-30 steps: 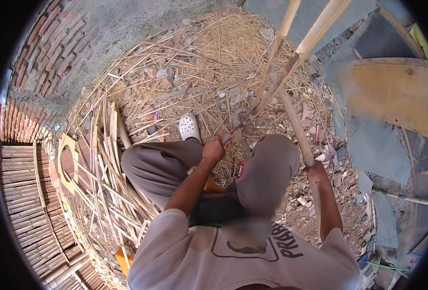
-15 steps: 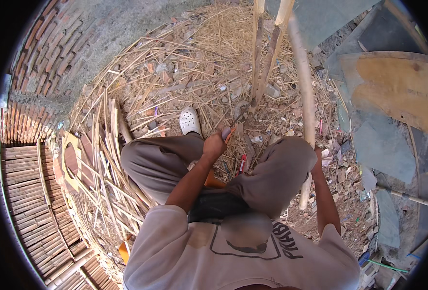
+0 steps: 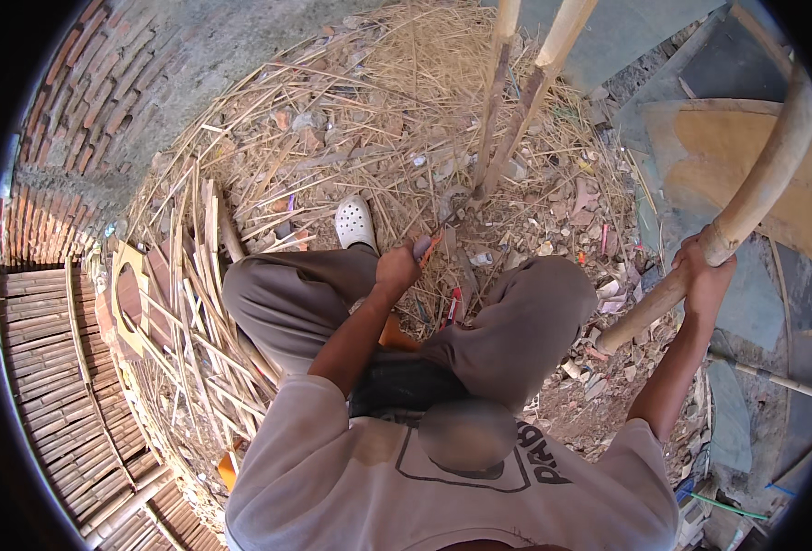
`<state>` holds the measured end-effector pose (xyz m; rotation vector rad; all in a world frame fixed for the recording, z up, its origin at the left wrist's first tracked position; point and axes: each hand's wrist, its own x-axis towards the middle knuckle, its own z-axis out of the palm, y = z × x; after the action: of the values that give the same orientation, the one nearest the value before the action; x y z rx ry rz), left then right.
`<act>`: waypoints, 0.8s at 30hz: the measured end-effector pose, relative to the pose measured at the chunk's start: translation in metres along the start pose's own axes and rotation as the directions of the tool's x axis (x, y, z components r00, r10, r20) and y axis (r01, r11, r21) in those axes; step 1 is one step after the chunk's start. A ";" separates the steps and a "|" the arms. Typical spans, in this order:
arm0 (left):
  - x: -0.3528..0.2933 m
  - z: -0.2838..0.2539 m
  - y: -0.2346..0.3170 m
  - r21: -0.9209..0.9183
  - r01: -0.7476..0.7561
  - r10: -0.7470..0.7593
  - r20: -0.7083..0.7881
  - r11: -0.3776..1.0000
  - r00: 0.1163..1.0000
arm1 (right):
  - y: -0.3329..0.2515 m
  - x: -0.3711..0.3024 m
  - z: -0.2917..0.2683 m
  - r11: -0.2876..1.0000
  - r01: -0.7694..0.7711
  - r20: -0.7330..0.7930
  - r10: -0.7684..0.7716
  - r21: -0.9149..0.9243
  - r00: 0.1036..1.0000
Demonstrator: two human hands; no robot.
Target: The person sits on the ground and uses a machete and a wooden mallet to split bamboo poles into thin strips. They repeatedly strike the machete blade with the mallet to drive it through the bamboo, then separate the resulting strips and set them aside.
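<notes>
My right hand [image 3: 707, 277] is wrapped round a thick pale bamboo pole [image 3: 766, 174], out to the right of my knee. The pole slants, its lower end close to the rubble and its upper part reaching the far right. Between my knees, my left hand [image 3: 397, 272] is closed on a tool with a greyish-brown handle [image 3: 421, 246]. The tool's working end cannot be made out clearly. Ahead of me, two wooden stakes [image 3: 527, 92] rise from one spot on the ground and spread apart upward.
Split bamboo strips [image 3: 208, 312] lie heaped at my left. Straw and rubble [image 3: 369, 138] cover the ground ahead. Broken glass-like sheets [image 3: 727, 285] and a tan panel [image 3: 745, 156] lie at the right. A brick wall [image 3: 84, 110] and a bamboo slat panel [image 3: 43, 349] stand left.
My right hand has swung the bamboo pole outward to the right, from near upright beside my knee to a slant. My left hand has shifted slightly left, still gripping the tool.
</notes>
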<state>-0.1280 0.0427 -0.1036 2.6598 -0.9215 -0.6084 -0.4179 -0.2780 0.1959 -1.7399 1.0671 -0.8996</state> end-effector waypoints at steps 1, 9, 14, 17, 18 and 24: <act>-0.001 0.002 -0.002 -0.014 -0.009 0.009 -0.017 1.000 1.000 | 0.000 0.000 0.009 0.990 0.081 -0.041 -0.076 0.117 0.996; 0.001 -0.006 0.004 -0.079 0.057 -0.053 0.048 0.995 0.997 | 0.197 -0.092 0.071 0.941 -0.338 0.320 0.327 -0.021 0.889; 0.008 0.002 0.003 -0.069 0.057 -0.054 0.041 0.996 0.998 | 0.205 -0.084 0.061 0.850 -0.441 0.562 0.523 -0.287 0.641; 0.010 -0.005 0.003 -0.088 0.104 -0.100 0.050 0.991 0.994 | 0.057 -0.039 0.037 0.900 -0.319 0.366 0.417 -0.298 0.832; 0.009 -0.006 0.006 -0.085 0.106 -0.101 0.053 0.991 0.993 | 0.048 -0.025 0.018 0.949 -0.078 0.268 0.164 -0.305 0.949; -0.002 -0.003 0.004 -0.062 0.143 -0.139 0.057 0.988 0.989 | -0.032 -0.001 0.033 0.908 0.305 -0.104 -0.287 0.286 0.952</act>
<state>-0.1304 0.0416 -0.0989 2.6773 -0.7177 -0.7312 -0.3798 -0.2591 0.2138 -1.6477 0.6666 -1.2417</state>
